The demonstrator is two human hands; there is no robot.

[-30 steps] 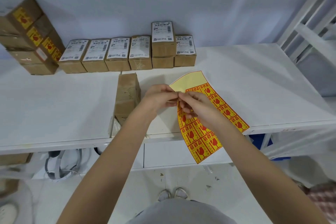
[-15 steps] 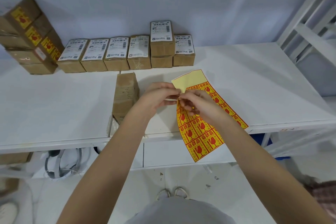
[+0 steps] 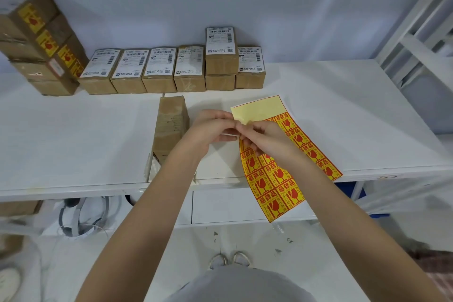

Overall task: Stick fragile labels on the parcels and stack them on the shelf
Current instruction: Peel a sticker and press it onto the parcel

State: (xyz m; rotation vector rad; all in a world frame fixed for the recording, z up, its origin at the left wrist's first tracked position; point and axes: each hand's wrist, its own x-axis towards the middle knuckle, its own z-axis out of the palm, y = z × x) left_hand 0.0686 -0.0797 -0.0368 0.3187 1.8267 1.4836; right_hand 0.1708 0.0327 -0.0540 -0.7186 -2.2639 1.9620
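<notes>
A yellow sheet of red fragile labels (image 3: 282,174) hangs over the front edge of the white table (image 3: 73,142); its top part is bare backing. My left hand (image 3: 210,127) and my right hand (image 3: 262,140) meet at the sheet's upper left edge, both pinching it there with their fingertips. A brown parcel (image 3: 170,125) lies on the table just left of my left hand. A row of several parcels with white shipping labels (image 3: 159,68) lines the back wall, one of them stacked on another (image 3: 221,51).
A leaning stack of parcels bearing fragile labels (image 3: 39,41) stands at the back left. A white shelf frame (image 3: 421,32) rises at the right. Headphones (image 3: 81,216) lie under the table. A drawer front (image 3: 245,206) sits below the table's edge.
The label sheet and both hands have stayed almost in place; the fingertips have shifted slightly along the sheet's upper left edge.
</notes>
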